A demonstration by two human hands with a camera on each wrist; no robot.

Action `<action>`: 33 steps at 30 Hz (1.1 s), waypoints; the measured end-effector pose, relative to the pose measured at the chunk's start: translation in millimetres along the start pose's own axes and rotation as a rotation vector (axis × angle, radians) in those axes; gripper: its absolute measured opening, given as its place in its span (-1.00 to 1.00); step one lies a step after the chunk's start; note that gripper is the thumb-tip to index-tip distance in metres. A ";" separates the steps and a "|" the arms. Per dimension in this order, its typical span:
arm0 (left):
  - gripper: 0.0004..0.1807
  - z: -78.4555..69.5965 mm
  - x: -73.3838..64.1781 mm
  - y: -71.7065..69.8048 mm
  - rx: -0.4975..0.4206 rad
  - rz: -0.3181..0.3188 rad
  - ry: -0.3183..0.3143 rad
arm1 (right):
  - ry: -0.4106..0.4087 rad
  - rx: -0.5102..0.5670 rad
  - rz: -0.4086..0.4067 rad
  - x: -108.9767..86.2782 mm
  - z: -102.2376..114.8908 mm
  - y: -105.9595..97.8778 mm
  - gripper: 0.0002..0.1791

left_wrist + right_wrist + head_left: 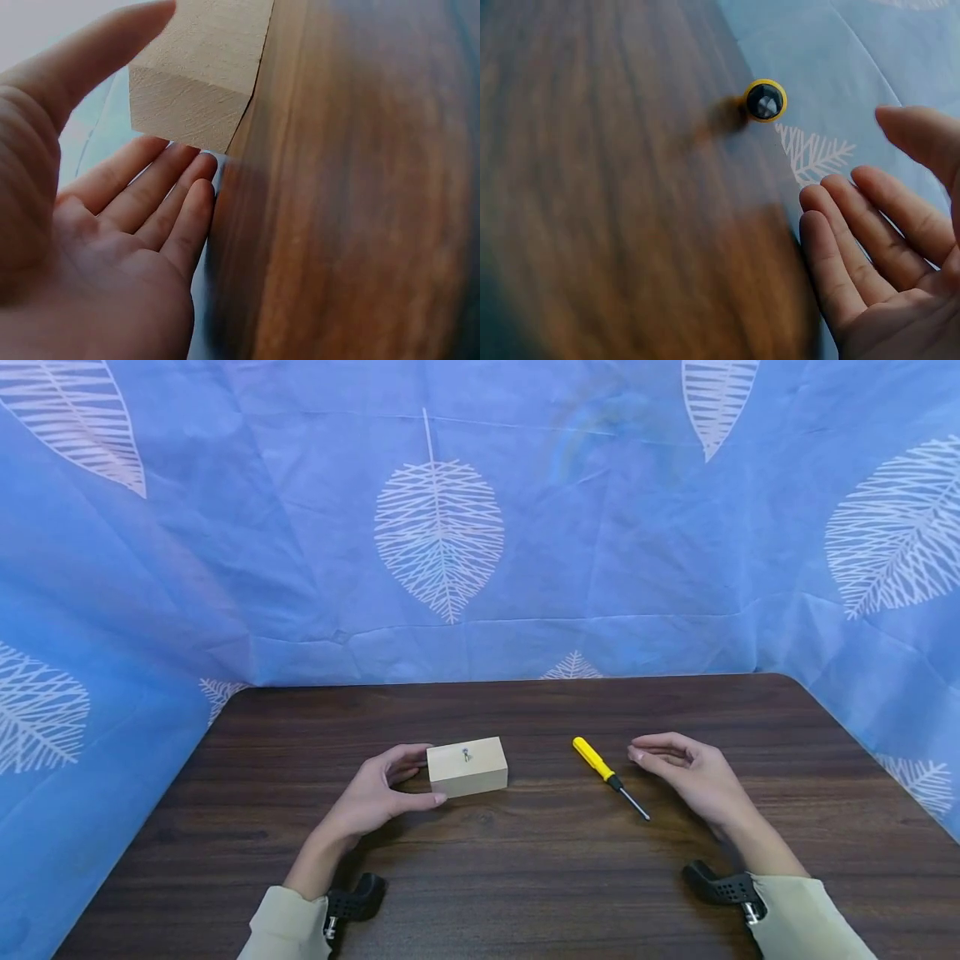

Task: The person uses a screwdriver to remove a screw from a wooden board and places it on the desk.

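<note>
A pale wooden block (468, 768) lies on the dark table, with a small metal screw (466, 755) standing in its top face. My left hand (386, 785) is at the block's left end, thumb by the front corner and fingers toward the back. In the left wrist view, the fingers (139, 199) extend loosely beside the block (191, 105); firm contact cannot be made out. Right of the block lies a screwdriver (606, 772) with a yellow handle and metal shaft. Beyond it, my right hand (693, 772) holds nothing, its fingers relaxed. The right wrist view catches the screwdriver (765, 100) nearly end-on.
The dark wood-grain table (525, 877) has its far edge against a blue curtain (600, 527) printed with white leaves. Black wrist mounts (358, 897) sit at both light sleeves (806, 914).
</note>
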State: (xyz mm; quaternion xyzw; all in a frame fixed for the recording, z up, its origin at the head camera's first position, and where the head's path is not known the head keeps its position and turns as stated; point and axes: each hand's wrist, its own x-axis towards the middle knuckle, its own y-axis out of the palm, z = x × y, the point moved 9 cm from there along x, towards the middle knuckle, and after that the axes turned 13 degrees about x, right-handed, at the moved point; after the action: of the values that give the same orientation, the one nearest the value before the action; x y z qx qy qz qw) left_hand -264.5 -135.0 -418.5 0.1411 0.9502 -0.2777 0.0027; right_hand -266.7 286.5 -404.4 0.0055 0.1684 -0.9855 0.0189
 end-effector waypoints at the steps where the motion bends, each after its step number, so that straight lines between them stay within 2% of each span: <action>1: -0.14 0.2 0.1 0.1 -0.005 0.002 0.005 | 0.005 0.027 0.004 0.4 -1.9 0.0 -0.36; 6: -0.17 0.7 1.6 1.2 -0.009 0.004 0.021 | 0.006 0.105 0.015 2.3 -5.3 -0.2 -0.36; 11: -0.23 3.0 3.4 1.2 0.001 -0.028 0.000 | 0.015 0.096 0.006 2.9 -5.7 0.0 -0.36; 17: -0.33 3.6 4.8 1.0 0.059 -0.077 -0.049 | 0.044 -0.017 -0.010 4.4 -3.5 6.5 -0.41; 23: -0.31 4.9 3.3 -0.4 0.054 -0.079 -0.084 | 0.048 -0.124 0.004 11.6 4.7 19.5 -0.48; 33: -0.31 5.0 2.3 2.2 0.058 -0.084 -0.101 | 0.077 -0.296 0.032 23.8 14.1 36.6 -0.43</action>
State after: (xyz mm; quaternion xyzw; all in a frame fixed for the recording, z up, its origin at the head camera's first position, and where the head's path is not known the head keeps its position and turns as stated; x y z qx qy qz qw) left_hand -266.5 -135.3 -424.0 0.0870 0.9455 -0.3119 0.0349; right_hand -289.2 246.5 -403.7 0.0431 0.3125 -0.9485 0.0290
